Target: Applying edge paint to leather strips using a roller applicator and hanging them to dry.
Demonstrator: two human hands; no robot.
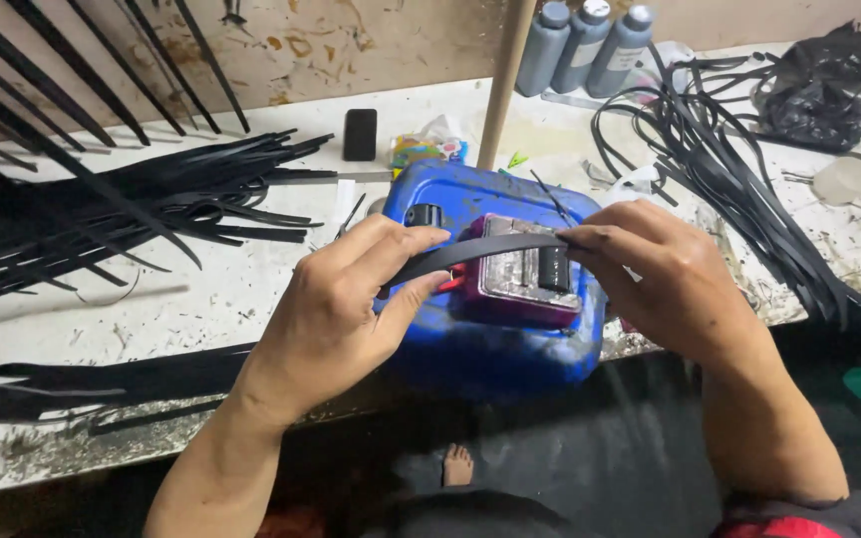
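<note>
A: Where's your black strip?
B: Stretched across the small maroon machine atop the blue jerrycan.
A: Your hands?
B: Left hand and right hand each pinch one end, either side of the jerrycan.

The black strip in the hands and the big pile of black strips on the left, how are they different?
The held strip is a single piece, while the pile of strips is many pieces lying across each other. The held strip is pinched at both ends between the left hand and right hand, above the blue can; the pile rests loose on the workbench, untouched. The held strip bows gently; the pile's strips fan out. Both are thin, flat and black.
</note>
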